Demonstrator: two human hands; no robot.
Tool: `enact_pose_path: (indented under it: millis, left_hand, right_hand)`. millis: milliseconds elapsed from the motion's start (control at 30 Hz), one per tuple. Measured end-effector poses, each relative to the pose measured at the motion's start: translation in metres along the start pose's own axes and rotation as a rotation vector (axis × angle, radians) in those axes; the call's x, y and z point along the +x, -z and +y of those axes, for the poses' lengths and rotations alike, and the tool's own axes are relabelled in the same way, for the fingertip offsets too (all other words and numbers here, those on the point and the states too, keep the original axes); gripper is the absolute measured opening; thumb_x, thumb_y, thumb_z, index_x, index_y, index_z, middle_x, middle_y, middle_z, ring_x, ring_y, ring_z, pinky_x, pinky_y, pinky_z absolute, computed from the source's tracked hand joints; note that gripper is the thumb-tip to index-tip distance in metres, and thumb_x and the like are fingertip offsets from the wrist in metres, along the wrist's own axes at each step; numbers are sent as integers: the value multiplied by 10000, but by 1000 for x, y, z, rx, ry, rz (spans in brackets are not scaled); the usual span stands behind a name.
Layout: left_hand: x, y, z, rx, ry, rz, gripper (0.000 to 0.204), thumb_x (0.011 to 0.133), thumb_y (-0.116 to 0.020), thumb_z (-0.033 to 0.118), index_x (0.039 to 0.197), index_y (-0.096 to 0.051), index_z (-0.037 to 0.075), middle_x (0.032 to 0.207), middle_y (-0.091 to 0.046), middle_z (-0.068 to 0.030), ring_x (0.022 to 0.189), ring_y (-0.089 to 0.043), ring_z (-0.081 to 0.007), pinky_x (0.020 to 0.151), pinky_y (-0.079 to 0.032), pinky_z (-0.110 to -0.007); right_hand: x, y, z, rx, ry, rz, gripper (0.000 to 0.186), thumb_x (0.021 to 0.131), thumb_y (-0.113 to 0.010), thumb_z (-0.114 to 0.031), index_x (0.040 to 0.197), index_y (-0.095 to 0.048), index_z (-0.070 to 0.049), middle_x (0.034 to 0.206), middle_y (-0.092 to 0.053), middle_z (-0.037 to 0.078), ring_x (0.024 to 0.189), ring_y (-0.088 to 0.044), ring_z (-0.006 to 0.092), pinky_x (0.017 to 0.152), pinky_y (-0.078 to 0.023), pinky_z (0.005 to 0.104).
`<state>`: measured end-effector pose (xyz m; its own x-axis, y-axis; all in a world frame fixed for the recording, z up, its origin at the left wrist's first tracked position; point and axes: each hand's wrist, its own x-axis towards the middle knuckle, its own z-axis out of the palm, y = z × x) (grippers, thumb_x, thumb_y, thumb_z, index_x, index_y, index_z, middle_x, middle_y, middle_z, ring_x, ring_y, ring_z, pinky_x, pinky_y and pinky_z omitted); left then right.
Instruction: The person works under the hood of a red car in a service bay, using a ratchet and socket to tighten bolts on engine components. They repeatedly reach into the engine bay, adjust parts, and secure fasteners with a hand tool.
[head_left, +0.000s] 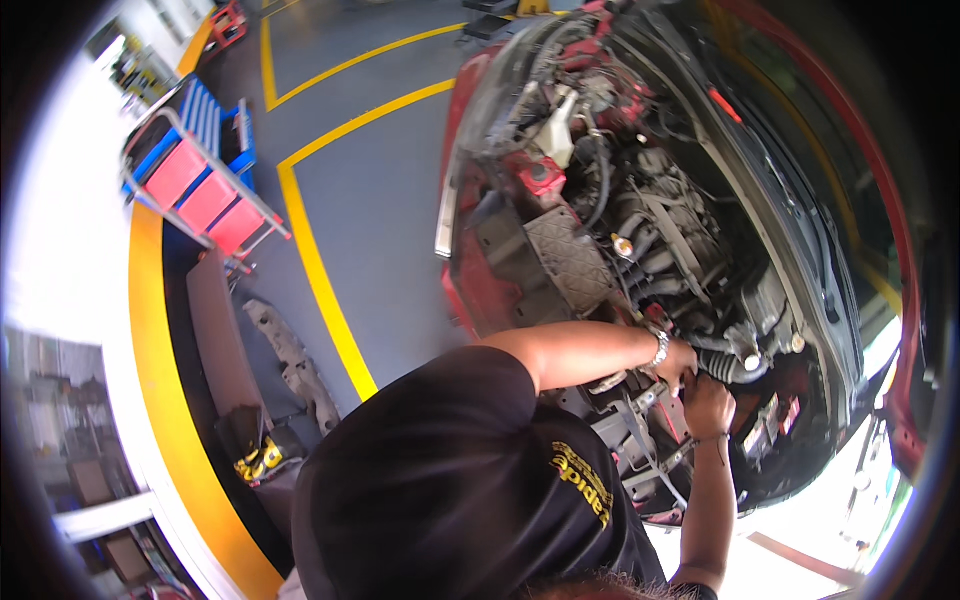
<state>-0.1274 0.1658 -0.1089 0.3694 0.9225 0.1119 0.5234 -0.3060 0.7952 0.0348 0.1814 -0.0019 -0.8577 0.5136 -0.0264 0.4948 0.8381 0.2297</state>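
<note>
Head view: left hand (pixel 679 366) and right hand (pixel 710 406) curl close, grasp cannot be told; ribbed hose (pixel 724 367) alongside seems light, flexible; grip round ribs.

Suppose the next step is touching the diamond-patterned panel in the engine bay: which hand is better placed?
Probably the left hand: it looks nearer the diamond-patterned panel. The right hand is farther off, and in this view the left forearm lies between it and the panel.
</note>
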Motion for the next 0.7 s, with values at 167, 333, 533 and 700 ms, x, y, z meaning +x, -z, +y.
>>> enact_pose_path:
  millis: [167, 333, 533, 700]
  left_hand:
    - [10, -2, -6, 140, 132, -114, 534, 764, -819, 421, 1106, -707, 27, 1053, -722, -189, 985, -675, -339, 890, -523, -426]
    - [19, -10, -14, 86, 80, -79, 534, 741, -835, 423, 1093, -719, 38, 1035, -733, -161, 972, -679, -325, 870, -518, -420]
    - [14, -3, -14, 126, 84, -18, 512, 713, -850, 421, 1045, -724, 52, 982, -724, -161, 977, -674, -337, 858, -521, -437]
    - [9, 3, -14, 35, 119, -60, 507, 726, -843, 408, 1079, -727, 64, 1018, -732, -158, 986, -676, -330, 869, -521, -431]
  right_hand:
    - [-1, 4, 3, 101, 424, 329, 289, 970, -567, -311, 855, -578, -46, 712, -631, 180, 673, -641, 412, 627, -507, 519]
    - [3, 6, -1, 92, 190, 4, 335, 970, -556, -316, 809, -602, -25, 715, -627, 220, 690, -627, 452, 650, -482, 557]
    - [0, 9, 1, 128, 224, 0, 390, 984, -510, -379, 898, -601, -10, 858, -660, 239, 810, -645, 448, 695, -472, 576]
    - [6, 6, 1, 97, 279, -14, 406, 1001, -484, -375, 882, -626, -14, 856, -668, 225, 823, -645, 440, 697, -467, 566]
